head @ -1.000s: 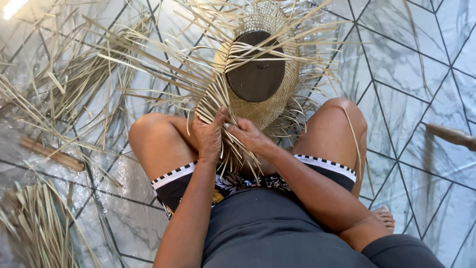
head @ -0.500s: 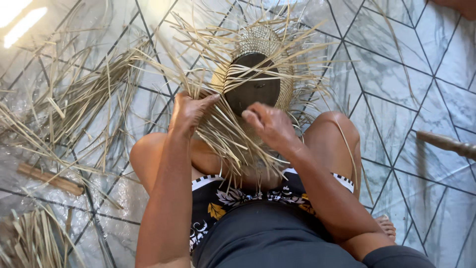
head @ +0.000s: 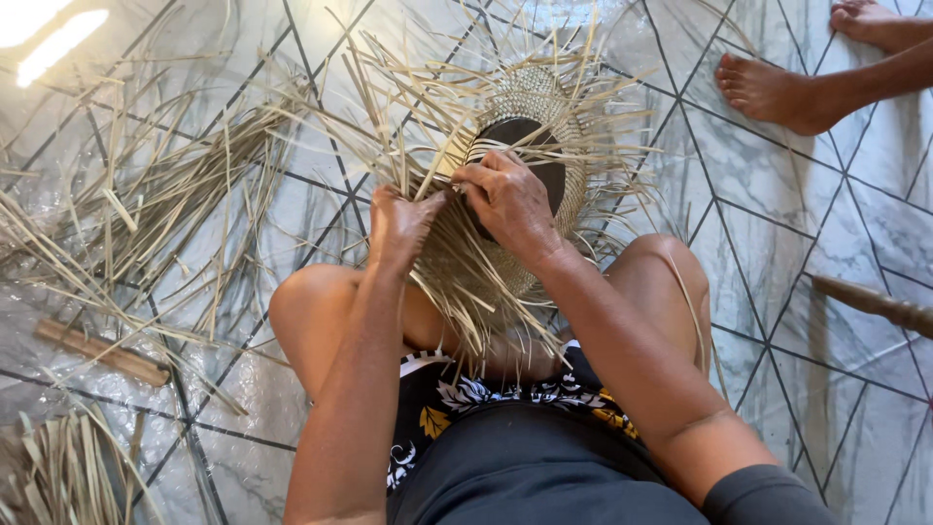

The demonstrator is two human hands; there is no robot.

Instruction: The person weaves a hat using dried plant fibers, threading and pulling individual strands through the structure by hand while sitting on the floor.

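My left hand (head: pixel 400 226) pinches loose straw strands (head: pixel 457 282) at the near rim of the half-woven hat (head: pixel 544 107), which rests between my knees on the tiled floor (head: pixel 777 253), while my right hand (head: pixel 510 199) grips strands against its dark form (head: pixel 554 175).

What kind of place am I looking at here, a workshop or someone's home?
Probably a home floor used as a craft spot, not a fitted workshop. The person sits on a glossy marble-look tiled floor, loose straw strips lie scattered around, and another person's bare feet stand nearby. Both hands work a half-woven straw hat.
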